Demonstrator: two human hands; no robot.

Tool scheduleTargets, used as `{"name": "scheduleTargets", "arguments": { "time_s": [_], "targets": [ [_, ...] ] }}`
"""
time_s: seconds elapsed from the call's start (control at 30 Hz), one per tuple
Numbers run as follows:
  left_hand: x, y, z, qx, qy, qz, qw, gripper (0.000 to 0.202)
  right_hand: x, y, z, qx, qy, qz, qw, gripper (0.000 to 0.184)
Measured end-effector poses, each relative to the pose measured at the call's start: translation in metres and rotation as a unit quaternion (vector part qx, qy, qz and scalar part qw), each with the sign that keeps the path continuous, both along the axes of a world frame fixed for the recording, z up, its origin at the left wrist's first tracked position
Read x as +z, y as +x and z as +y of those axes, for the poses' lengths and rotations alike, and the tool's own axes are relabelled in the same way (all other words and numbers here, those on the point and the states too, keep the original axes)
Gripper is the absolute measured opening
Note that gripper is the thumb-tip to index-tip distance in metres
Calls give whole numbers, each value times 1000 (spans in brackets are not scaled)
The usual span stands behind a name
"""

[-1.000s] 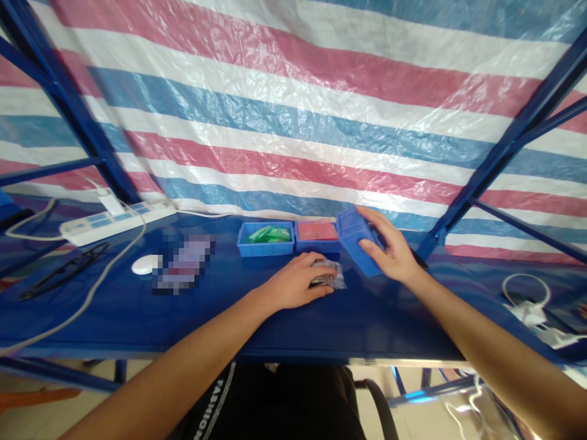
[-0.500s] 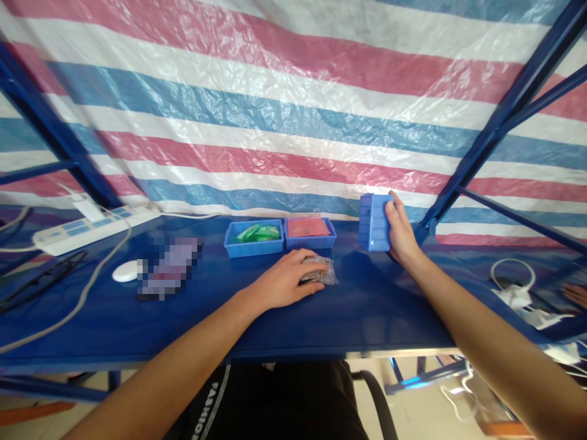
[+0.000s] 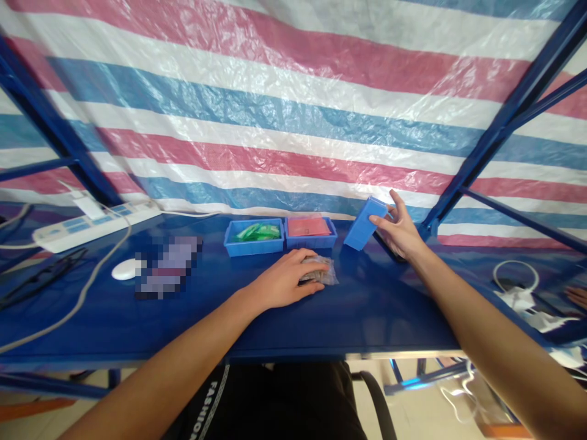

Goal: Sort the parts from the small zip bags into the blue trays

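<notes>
My left hand (image 3: 293, 278) rests on the blue tabletop, fingers curved over a small clear plastic bag (image 3: 328, 274). What is inside the bag is mostly covered by my fingers. At the right, my right hand (image 3: 400, 231) grips a small blue plastic bin (image 3: 364, 225) by its upper right end, thumb across the near side. This bin is tilted, its lower left end close to the tabletop, and its inside is out of sight. To its left, a blue bin (image 3: 254, 246) with green packets (image 3: 257, 232) stands beside another blue bin (image 3: 316, 242) with red packets (image 3: 308, 227).
A white power strip (image 3: 98, 226) with cables, glasses (image 3: 43, 284), a round white object (image 3: 127, 269) and a pixelated flat object (image 3: 169, 269) lie on the left. White cables (image 3: 518, 296) sit at the far right. Striped sheeting (image 3: 293, 122) hangs behind, between blue metal posts (image 3: 495, 134).
My right hand has turned the bin from upright to a leftward slant, its lower end moving left, and one finger now points up. My left hand has stayed on the bag.
</notes>
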State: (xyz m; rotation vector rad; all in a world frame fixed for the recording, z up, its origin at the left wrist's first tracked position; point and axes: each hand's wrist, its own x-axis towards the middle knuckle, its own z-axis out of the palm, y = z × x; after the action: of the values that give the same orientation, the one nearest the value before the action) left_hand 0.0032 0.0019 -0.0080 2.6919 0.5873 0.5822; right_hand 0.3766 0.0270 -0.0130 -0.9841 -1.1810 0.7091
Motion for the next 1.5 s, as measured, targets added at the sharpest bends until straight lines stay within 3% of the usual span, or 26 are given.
{"name": "scheduleTargets", "arguments": {
  "time_s": [0.17,0.3,0.4,0.7,0.93,1.17,1.37,1.5],
  "targets": [
    [1,0,-1,3,-3,5,1000,45,2,7,-1,-13,-14,-38,999,123],
    [2,0,-2,1,-3,5,1000,45,8,11,-8,-35,-22,-133,990,142],
    [1,0,-2,2,-2,3,1000,45,12,16,-12,-48,-39,-178,982,146],
    [-1,-1,-2,19,13,-3,1000,45,8,33,-9,-72,-92,-219,969,137],
    [12,-6,-9,50,44,15,998,52,-4,32,-9,-66,-95,-327,938,131],
    [19,-1,-13,19,96,-22,995,65,-4,38,-14,-114,-150,-433,882,122],
    [10,2,-6,-18,73,18,997,64,-6,37,-16,-90,-147,-486,857,105],
    [6,3,-3,-41,41,26,998,61,-6,36,-17,-70,-148,-515,841,108]
  ]
}}
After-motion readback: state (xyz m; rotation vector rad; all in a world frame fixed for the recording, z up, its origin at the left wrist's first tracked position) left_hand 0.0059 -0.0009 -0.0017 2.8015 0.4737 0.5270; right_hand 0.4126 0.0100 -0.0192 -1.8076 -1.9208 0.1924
